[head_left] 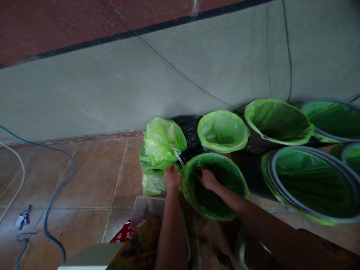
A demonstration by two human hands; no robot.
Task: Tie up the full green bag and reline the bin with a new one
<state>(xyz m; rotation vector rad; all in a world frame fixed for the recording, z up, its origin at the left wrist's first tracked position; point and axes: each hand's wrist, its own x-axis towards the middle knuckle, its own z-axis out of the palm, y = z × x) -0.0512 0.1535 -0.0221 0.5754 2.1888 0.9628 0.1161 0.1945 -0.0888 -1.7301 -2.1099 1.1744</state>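
Observation:
A small bin lined with a green plastic bag (225, 170) stands on the tiled floor in front of me. My left hand (171, 177) grips the bag's rim at the left side. Inside the opening, my right hand (208, 179) reaches in and touches the liner near the far left edge; I cannot make out its fingers in the shadow. To the left of the bin lies a tied green bag (160, 144) with a white drawstring, and a black bag (191, 131) sits behind it.
Several more green-lined bins stand along the grey wall: a small one (223, 130), a larger one (278, 122), a big grey-rimmed one (312, 183). A blue cable (56, 187) runs over the floor at the left. A red basket (123, 234) and clear lid (147, 212) lie near me.

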